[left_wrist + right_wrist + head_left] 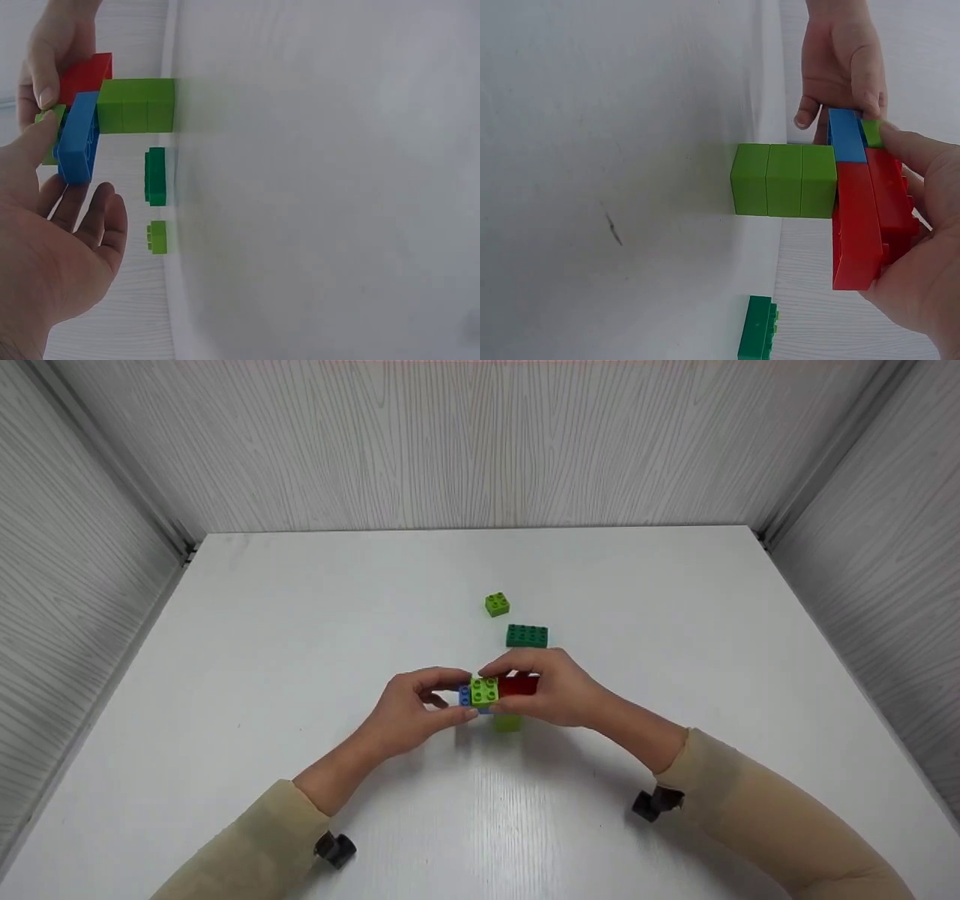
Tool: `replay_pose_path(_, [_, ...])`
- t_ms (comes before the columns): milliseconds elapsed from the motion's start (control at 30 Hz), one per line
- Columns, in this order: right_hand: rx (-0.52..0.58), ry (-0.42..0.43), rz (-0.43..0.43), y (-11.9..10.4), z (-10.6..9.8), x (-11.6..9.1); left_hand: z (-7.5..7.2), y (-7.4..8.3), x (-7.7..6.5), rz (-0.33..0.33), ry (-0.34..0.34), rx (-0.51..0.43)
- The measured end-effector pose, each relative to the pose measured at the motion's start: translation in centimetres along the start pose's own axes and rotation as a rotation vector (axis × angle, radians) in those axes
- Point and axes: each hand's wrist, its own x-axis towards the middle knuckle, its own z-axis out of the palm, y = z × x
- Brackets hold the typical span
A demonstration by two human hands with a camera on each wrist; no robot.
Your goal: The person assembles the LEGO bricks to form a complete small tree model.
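A column of several light green bricks (784,180) stands upright on the table. Across its top lie a blue brick (77,142) and a red brick (859,232) end to end, with a second red brick (889,196) one layer higher. A single light green brick (484,691) sits on the blue one, beside the upper red brick. My left hand (409,709) holds the blue brick's end between thumb and fingers, its thumb tip close to the light green brick. From the right, my right hand (559,690) reaches over the red bricks and pinches that top light green brick.
Behind the build lie a dark green brick (527,635) and, farther back, a loose light green brick (496,604), both studs up. The white table (315,607) is bounded by a pale wood-grain back wall (480,450) and side walls.
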Motion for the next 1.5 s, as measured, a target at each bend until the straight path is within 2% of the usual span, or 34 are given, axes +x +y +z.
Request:
replay_pose_path(200, [0.035,0.022,-0.032,0.3,-0.1,-0.3,-0.1,0.2,0.3,0.061,0.016,-0.022])
replay_pose_path(333, [0.037,0.029,-0.046,0.5,0.0,-0.4,0.0,0.4,0.5,0.072,0.001,-0.023])
replay_pose_path(800, [0.059,0.046,-0.046,0.5,0.4,-0.4,0.1,0.4,0.5,0.028,-0.027,-0.072])
replay_pose_path(1233, [0.026,0.039,-0.035,0.7,0.4,-0.4,0.2,0.4,0.7,0.021,-0.035,-0.043])
replay_pose_path(1500, [-0.015,0.01,-0.023,1.3,-0.4,-1.1,0.2,0.3,0.7,0.009,-0.038,-0.042])
